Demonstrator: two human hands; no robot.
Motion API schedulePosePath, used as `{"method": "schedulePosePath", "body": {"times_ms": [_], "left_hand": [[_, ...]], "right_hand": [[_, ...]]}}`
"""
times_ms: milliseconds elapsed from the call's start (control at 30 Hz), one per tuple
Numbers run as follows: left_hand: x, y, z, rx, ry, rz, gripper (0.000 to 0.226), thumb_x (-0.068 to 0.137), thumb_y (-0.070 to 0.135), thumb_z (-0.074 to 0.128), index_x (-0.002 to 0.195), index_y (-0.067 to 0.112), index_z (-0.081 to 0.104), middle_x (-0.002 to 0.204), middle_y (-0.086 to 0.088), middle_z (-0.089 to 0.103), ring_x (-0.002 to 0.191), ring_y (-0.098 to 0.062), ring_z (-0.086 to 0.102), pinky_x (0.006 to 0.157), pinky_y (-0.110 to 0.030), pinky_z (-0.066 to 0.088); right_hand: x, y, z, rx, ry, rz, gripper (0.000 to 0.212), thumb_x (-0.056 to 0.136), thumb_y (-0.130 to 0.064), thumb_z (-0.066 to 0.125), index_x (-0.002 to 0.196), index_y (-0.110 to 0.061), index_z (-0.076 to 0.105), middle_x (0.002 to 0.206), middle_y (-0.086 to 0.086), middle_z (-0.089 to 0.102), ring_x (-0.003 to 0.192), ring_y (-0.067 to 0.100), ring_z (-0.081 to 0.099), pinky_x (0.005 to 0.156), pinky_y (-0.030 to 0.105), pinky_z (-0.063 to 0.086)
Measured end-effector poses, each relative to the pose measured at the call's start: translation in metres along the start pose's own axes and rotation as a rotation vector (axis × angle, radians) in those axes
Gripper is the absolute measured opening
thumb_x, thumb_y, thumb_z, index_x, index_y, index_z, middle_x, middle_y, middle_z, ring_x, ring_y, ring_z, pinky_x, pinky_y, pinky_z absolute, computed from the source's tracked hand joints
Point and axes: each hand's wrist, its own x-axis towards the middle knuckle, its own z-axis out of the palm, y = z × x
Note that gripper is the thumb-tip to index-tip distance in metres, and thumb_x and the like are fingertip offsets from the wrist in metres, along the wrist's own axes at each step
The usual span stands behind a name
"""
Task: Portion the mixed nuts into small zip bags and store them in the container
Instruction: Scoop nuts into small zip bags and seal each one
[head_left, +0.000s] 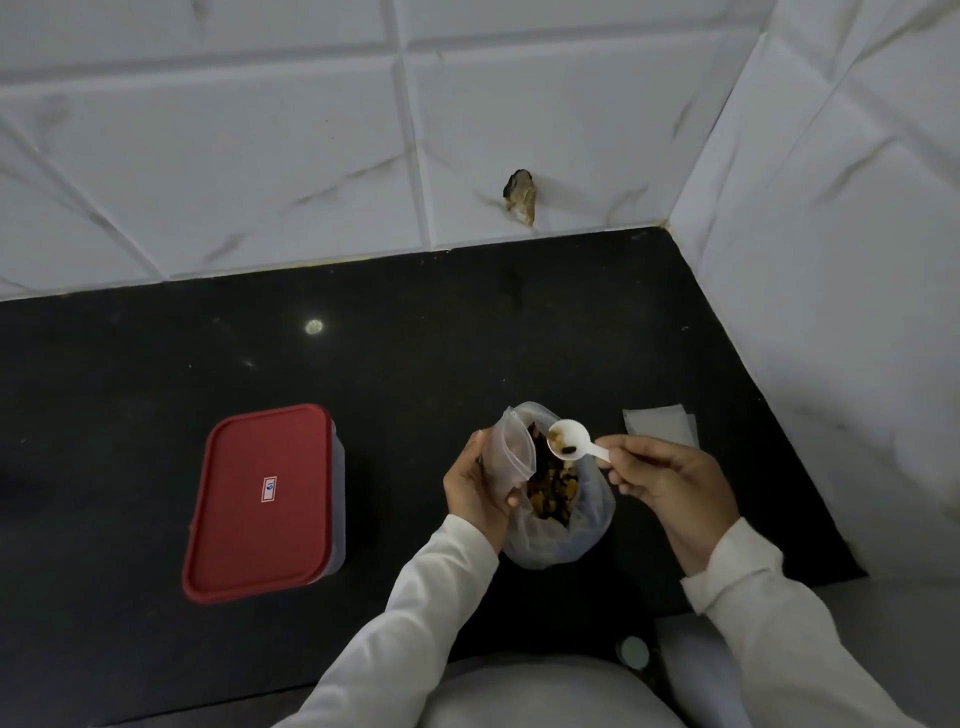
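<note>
From the head view, the left hand (480, 480) has its grip clamped on a small zip bag (506, 457) held upright just over the big bag of mixed nuts (553, 488) on the black bench (415, 364), while the right hand (660, 475) pinches the handle of a white scoop (569, 440) carrying a few nuts right beside the small bag's mouth. To do this well, I judge the left fingers should spread the mouth wider and the scoop tip in over the big bag, so strays fall back. The red-lidded container (265, 501) sits closed to the left, spare zip bags (660, 423) near the right wall.
</note>
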Motion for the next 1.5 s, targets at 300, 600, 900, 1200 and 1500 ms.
{"method": "schedulePosePath", "body": {"times_ms": [300, 600, 900, 1200, 1500], "left_hand": [[-0.001, 0.001, 0.004, 0.036, -0.046, -0.006, 0.023, 0.088, 0.032, 0.057, 0.098, 0.011, 0.063, 0.079, -0.004, 0.062, 0.056, -0.015, 0.058, 0.040, -0.020, 0.035], [0.000, 0.004, 0.002, 0.000, -0.009, -0.049, 0.026, 0.085, 0.037, 0.061, 0.095, 0.015, 0.068, 0.081, -0.006, 0.070, 0.062, -0.018, 0.064, 0.043, -0.021, 0.039], [0.001, 0.004, 0.001, -0.012, -0.035, -0.054, 0.038, 0.072, 0.040, 0.066, 0.100, 0.015, 0.067, 0.085, -0.007, 0.069, 0.066, -0.018, 0.062, 0.050, -0.023, 0.039], [0.005, 0.012, -0.013, -0.055, -0.065, 0.008, 0.017, 0.087, 0.031, 0.059, 0.082, 0.017, 0.068, 0.079, -0.001, 0.065, 0.064, -0.014, 0.060, 0.043, -0.022, 0.042], [0.008, 0.017, -0.025, -0.013, -0.032, 0.084, 0.014, 0.082, 0.032, 0.065, 0.086, 0.019, 0.066, 0.092, -0.003, 0.069, 0.076, -0.017, 0.066, 0.048, -0.022, 0.049]], "right_hand": [[-0.011, -0.017, 0.025, -0.449, 0.024, -0.502, 0.023, 0.088, -0.015, 0.066, 0.094, -0.036, 0.069, 0.083, -0.021, 0.068, 0.085, -0.007, 0.064, 0.072, 0.004, 0.046], [-0.011, 0.012, 0.049, -0.911, 0.173, -1.135, 0.030, 0.058, 0.001, 0.080, 0.088, -0.003, 0.077, 0.080, 0.008, 0.073, 0.074, 0.020, 0.066, 0.067, 0.024, 0.056], [0.001, 0.039, 0.042, -1.009, 0.192, -1.285, 0.024, 0.086, -0.018, 0.060, 0.102, -0.008, 0.075, 0.098, 0.005, 0.073, 0.092, 0.014, 0.057, 0.082, 0.022, 0.051], [0.004, 0.028, 0.034, -0.555, 0.265, -0.671, 0.020, 0.087, -0.007, 0.060, 0.100, -0.010, 0.075, 0.091, 0.002, 0.073, 0.083, 0.012, 0.064, 0.074, 0.009, 0.045], [0.036, 0.077, 0.039, -0.571, 0.224, -0.421, 0.015, 0.092, -0.034, 0.059, 0.085, -0.026, 0.069, 0.082, -0.007, 0.068, 0.077, -0.001, 0.057, 0.073, 0.003, 0.036]]}}
